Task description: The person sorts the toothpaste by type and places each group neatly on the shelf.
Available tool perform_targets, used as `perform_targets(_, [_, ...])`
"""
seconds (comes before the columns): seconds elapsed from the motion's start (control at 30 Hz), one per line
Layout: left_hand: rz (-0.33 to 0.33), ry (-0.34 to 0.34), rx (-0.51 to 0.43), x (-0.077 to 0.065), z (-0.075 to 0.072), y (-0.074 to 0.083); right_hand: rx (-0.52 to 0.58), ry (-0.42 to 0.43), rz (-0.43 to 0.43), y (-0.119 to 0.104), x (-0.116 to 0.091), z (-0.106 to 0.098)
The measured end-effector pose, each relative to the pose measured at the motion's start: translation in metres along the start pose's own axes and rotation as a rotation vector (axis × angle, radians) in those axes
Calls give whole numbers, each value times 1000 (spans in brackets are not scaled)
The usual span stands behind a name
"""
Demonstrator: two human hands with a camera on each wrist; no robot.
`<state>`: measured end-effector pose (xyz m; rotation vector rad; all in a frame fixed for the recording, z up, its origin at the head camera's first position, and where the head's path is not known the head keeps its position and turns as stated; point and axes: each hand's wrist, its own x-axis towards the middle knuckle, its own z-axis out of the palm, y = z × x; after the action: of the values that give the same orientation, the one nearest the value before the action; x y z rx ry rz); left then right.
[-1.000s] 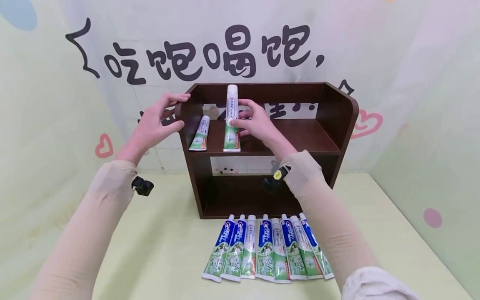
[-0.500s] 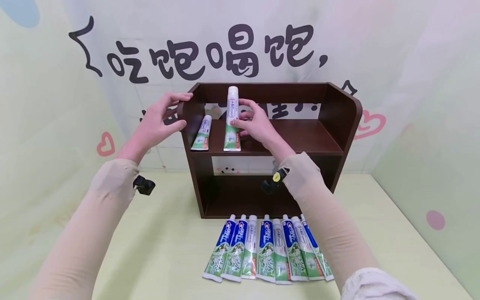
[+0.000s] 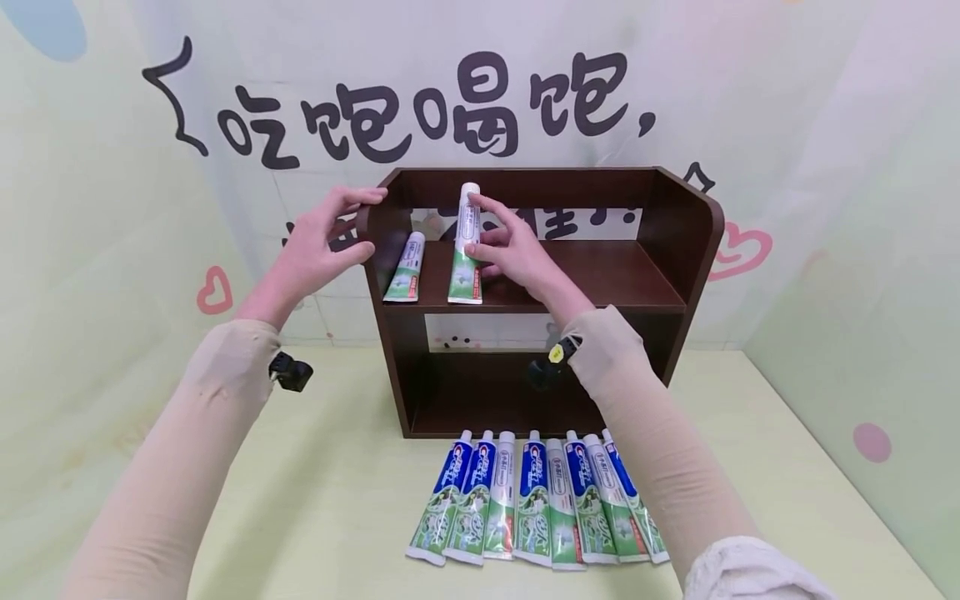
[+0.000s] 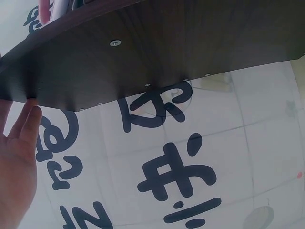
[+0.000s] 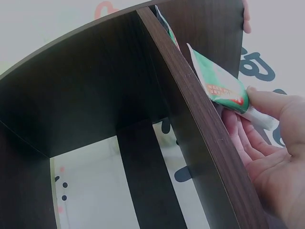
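Note:
In the head view my right hand [image 3: 517, 254] holds a white and green toothpaste tube [image 3: 466, 279] with its thumb in front. The index fingertip lies against the white cap end. The tube stands cap up, leaning slightly, its flat bottom end at the upper board's front edge. Another toothpaste tube [image 3: 407, 271] leans against the left side panel, cap up. My left hand [image 3: 318, 242] grips the dark brown shelf [image 3: 585, 275] by that panel, thumb at the front edge and fingers at the top. In the right wrist view, the held tube shows between thumb and fingers.
On the light table [image 3: 300, 500], several toothpaste tubes lie in a row before the shelf, blue Crest tubes [image 3: 450, 492] mixed with white and green ones [image 3: 501, 500]. My right forearm covers the row's right end. A wall with black lettering [image 3: 352, 121] stands close behind.
My right index finger has moved up from the tube's far side to its cap end. The tube now tilts slightly, its cap lower and further right. The left hand keeps its place on the panel.

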<state>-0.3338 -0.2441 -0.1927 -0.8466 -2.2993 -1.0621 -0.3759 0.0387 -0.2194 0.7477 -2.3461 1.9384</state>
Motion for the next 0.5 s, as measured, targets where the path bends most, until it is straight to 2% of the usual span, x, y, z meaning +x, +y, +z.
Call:
perform_targets(0.23, [8,-3,-15,4,0,-3,0,-11,0,-1,-1,-3])
perform_targets(0.5, [3,-2,-16,1,0,-2,29,-58,21,4,0,0])
